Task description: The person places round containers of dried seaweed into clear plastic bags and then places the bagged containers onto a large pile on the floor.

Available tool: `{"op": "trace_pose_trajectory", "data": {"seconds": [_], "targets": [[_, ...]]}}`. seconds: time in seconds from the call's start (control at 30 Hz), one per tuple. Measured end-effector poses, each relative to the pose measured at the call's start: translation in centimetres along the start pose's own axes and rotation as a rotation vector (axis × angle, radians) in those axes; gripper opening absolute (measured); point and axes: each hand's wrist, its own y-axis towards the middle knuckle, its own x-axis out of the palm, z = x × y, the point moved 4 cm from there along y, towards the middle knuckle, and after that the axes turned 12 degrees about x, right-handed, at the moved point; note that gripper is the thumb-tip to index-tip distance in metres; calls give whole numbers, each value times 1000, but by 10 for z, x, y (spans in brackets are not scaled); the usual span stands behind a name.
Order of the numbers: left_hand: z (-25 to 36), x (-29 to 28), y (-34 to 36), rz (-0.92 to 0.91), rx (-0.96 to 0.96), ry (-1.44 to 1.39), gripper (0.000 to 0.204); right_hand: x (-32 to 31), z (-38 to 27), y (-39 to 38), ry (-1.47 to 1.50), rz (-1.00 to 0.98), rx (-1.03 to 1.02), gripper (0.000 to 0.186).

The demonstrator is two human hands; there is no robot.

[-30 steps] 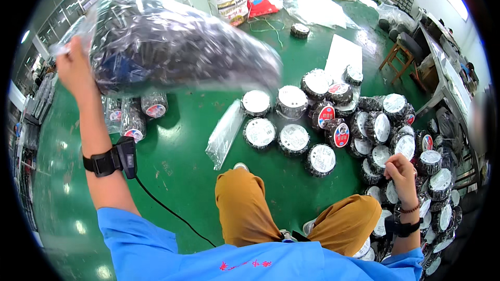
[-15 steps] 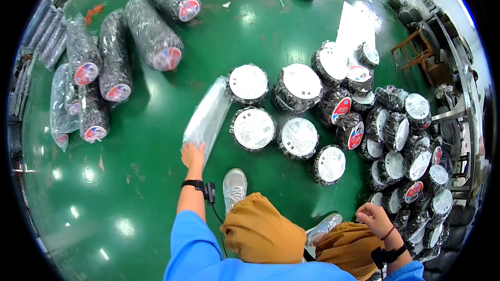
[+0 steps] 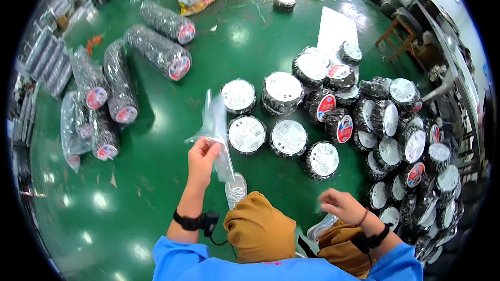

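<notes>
A: Item one, left side?

B: Left hand (image 3: 204,158): thumb and fingers closed in a pinch. Held: one limp, clear plastic sleeve (image 3: 213,112), gripped partway along. One part stands above the grip; another trails down toward a grey-and-white laced shoe (image 3: 237,190). Contact with the shoe: cannot tell.

A: Item two, right side?

B: Right hand (image 3: 341,204): raised, blurred, fingers bent. No object seen in it; how far open, cannot tell. Well apart from the sleeve.

A: Adjacent stock?

B: Five squat, round, black packs in shiny film with white disc labels (image 3: 288,137), standing on the glossy green floor (image 3: 156,203) just right of the sleeve. Further left, long black cylinders in clear plastic with red-and-blue end labels (image 3: 161,54), lying on their sides.

A: Handling notes for the sleeve?

B: Judgement only. Thin and slippery, likely to crease or cling to itself. Best kept in a light pinch near an edge, with the second hand brought close to part the layers. Trailing part best lifted clear of the shoe, lest it snag.

A: Risks?

B: Probably two: a hard tug could tear the film; a wide swing could knock the nearest packs.
</notes>
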Motion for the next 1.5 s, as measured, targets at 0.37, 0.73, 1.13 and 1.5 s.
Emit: {"op": "trace_pose_trajectory", "data": {"seconds": [0.37, 0.73, 1.13, 1.5], "targets": [[245, 192, -178, -812, 217, -414, 23, 12, -114, -194, 701, 362, -745, 10], [264, 197, -266, -734, 365, -269, 18, 7, 31, -402, 978, 793, -882, 20], [323, 238, -419, -1377, 1048, 113, 44, 93, 65, -510, 1075, 877, -1020, 26], [166, 240, -431, -1301, 1191, 189, 5, 105, 86, -932, 195, 1950, -891, 41]]}}
